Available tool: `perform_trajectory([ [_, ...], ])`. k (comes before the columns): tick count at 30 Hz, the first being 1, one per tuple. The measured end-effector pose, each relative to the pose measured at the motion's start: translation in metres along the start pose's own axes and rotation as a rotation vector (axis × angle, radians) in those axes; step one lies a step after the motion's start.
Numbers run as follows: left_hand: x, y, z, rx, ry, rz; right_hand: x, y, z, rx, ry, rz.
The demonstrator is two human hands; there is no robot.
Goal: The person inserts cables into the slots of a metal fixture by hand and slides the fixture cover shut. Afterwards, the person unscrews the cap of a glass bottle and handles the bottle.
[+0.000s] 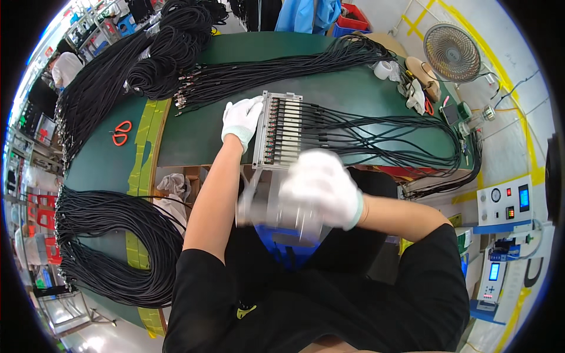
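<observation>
My left hand [242,120], in a white glove, lies with its fingers stretched out against the left edge of a metal fixture [263,138]. Across the fixture sits a row of cable connectors [288,130], their black cables [376,132] running off to the right in a long loop. Below the fixture's near right corner, my right hand [323,188], gloved too, is smeared by motion. Its fingers look curled. By it, over my lap, shows a blurred, greyish see-through piece [273,206] whose kind I cannot make out.
Bundled black cables [118,253] cover the left bench, near orange-handled scissors [121,134]. More cables [282,67] lie along the back of the green table [194,138]. A fan [452,53], a tape roll [382,70] and instruments [503,203] are on the right.
</observation>
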State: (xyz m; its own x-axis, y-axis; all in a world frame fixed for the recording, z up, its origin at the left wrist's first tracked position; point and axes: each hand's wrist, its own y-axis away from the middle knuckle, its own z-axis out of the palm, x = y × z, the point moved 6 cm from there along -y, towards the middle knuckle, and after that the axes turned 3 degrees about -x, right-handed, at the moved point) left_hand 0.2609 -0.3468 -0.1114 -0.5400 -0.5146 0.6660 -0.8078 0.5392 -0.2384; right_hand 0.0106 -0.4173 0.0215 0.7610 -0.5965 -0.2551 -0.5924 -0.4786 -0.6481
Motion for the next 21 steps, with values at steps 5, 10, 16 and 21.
perform_trajectory([
  [5,0.005,0.000,0.008,-0.010,0.042,-0.037,0.159,0.016,0.002,0.300,-0.487,0.790],
  [10,-0.019,0.003,0.000,0.037,-0.018,0.029,0.197,0.031,0.028,-0.114,0.116,0.837],
  [16,0.001,-0.003,0.002,0.005,-0.032,0.036,0.110,0.024,0.020,-0.131,0.239,0.447],
  [21,-0.030,-0.010,0.005,-0.038,0.074,-0.011,0.059,0.041,0.049,-0.174,0.126,0.416],
])
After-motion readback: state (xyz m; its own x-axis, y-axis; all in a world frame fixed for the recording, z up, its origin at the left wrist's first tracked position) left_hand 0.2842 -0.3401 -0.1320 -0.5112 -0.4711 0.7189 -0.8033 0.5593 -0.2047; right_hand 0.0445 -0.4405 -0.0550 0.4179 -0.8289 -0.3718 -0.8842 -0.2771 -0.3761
